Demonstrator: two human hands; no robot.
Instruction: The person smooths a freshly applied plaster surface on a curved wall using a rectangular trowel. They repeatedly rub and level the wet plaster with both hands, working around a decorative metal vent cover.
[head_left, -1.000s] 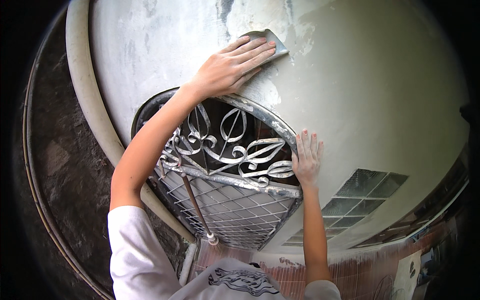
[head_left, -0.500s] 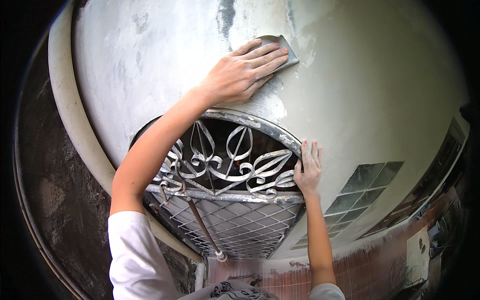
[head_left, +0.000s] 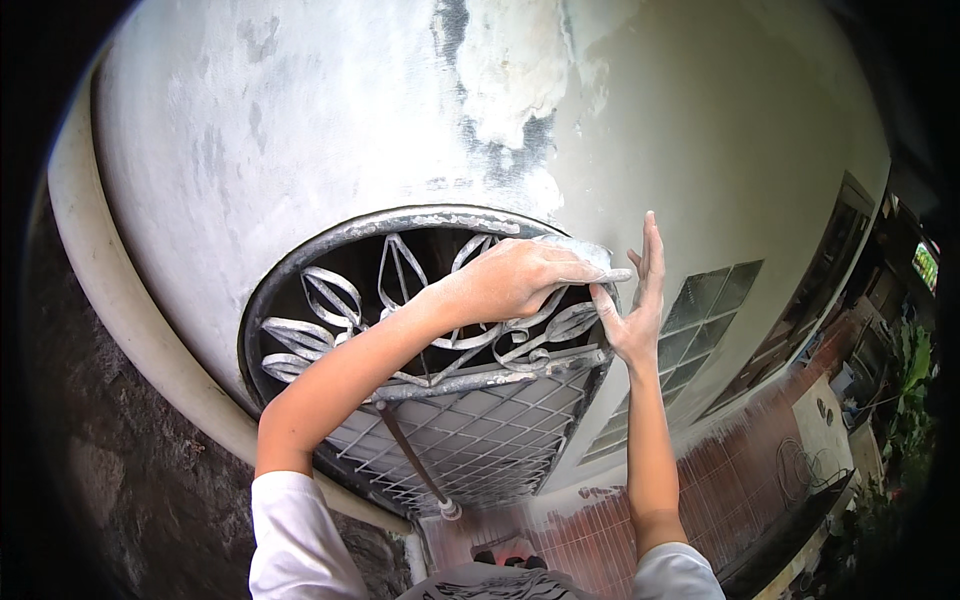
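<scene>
My left hand [head_left: 515, 280] is closed on a grey sheet of sandpaper [head_left: 582, 247], in front of the right end of an arched grille. The sheet shows above and beyond the fingers, partly hidden by them. Close beside it, my right hand [head_left: 637, 305] is raised with fingers stretched up and thumb apart, holding nothing that I can see. White dust coats both hands. Behind them, the scrolled metal grille [head_left: 330, 295] with flaking white paint sits inside the arch. Above it, the pale wall [head_left: 350, 120] has white and dark grey patches.
A thick pale pipe [head_left: 120, 270] curves down the left. Below the arch, a diamond mesh gate [head_left: 480, 430] and a brown rod [head_left: 415, 460] stand. At right are glass blocks [head_left: 700, 310] in the wall, reddish floor tiles [head_left: 730, 500] and green plants [head_left: 910, 390].
My left hand has come down off the wall to the arch's right end, bringing the sandpaper. My right hand has left the arch's edge and turned upright beside it. The view has shifted.
</scene>
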